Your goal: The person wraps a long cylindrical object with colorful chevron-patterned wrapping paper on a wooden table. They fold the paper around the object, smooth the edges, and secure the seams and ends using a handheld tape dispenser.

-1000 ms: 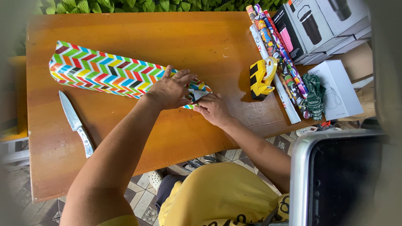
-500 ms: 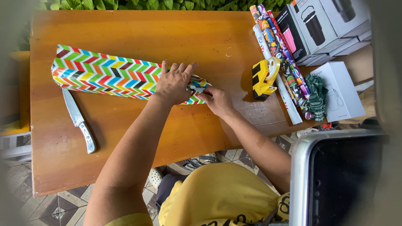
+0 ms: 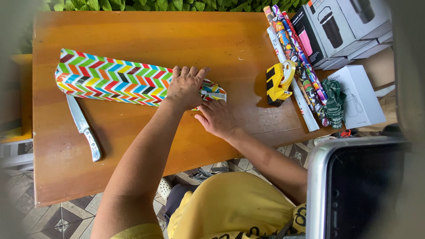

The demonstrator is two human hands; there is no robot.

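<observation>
A long parcel (image 3: 110, 79) wrapped in bright chevron paper lies across the wooden table (image 3: 177, 35). It narrows to a folded flap (image 3: 218, 94) at its right end. My left hand (image 3: 186, 86) presses palm-down on the parcel just left of that flap, fingers spread. My right hand (image 3: 214, 117) lies flat on the table just below the flap. Its fingers are apart, their tips at the parcel's lower edge, and it holds nothing.
A knife (image 3: 84, 128) lies below the parcel's left end. To the right are a yellow-and-black tape dispenser (image 3: 278, 82), rolls of patterned paper (image 3: 294, 53), a green checked ribbon (image 3: 334, 99), a white box (image 3: 361, 95) and stacked cup boxes (image 3: 327, 26). A dark screen (image 3: 358, 190) fills the lower right.
My right hand has let go of the folded flap and dropped flat onto the table below it. My left hand stays pressed on the parcel.
</observation>
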